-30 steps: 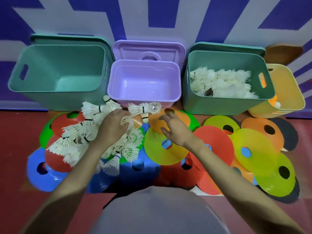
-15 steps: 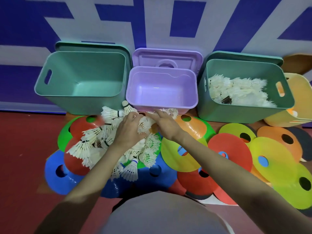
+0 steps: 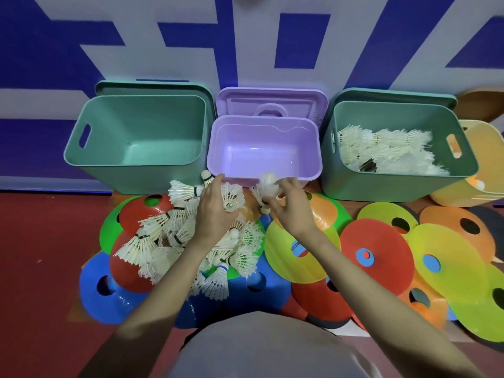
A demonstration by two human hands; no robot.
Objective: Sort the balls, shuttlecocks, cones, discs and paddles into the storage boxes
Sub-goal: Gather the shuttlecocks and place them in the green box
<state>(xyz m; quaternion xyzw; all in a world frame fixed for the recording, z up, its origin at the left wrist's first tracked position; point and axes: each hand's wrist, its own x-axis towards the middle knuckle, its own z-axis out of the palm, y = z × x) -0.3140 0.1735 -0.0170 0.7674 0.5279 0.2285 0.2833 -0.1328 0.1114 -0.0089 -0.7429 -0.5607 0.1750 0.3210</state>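
**benchwatcher:** Shuttlecocks update. Left hand (image 3: 215,214) is curled round a white shuttlecock (image 3: 231,197), cork pointing down, held over the loose shuttlecock pile (image 3: 174,241) that sits on the coloured discs (image 3: 376,257) on the floor. Right hand (image 3: 291,208) is pinching a small bunch of shuttlecocks (image 3: 266,188) right at the front rim of the purple box (image 3: 261,148). A second ago that right hand was flat and relaxed over the yellow disc (image 3: 300,257) with nothing in it, so it has grabbed those since.

**courtside_k:** Did the left hand change too?

**benchwatcher:** It was buried in the pile before, now it's lifted a bit with one shuttlecock clearly in its grip. Both hands have come closer together and nearer the purple box. The view has also tilted up, so more of the blue and white wall shows.

**courtside_k:** And the boxes?

**benchwatcher:** Same as before. Left green box (image 3: 136,143) and the purple one have nothing inside, right green box (image 3: 398,148) holds a heap of shuttlecocks, yellow box (image 3: 480,143) sits at the far right, partly cut off. Can't tell exactly how many the right hand holds, the feathers blur together.
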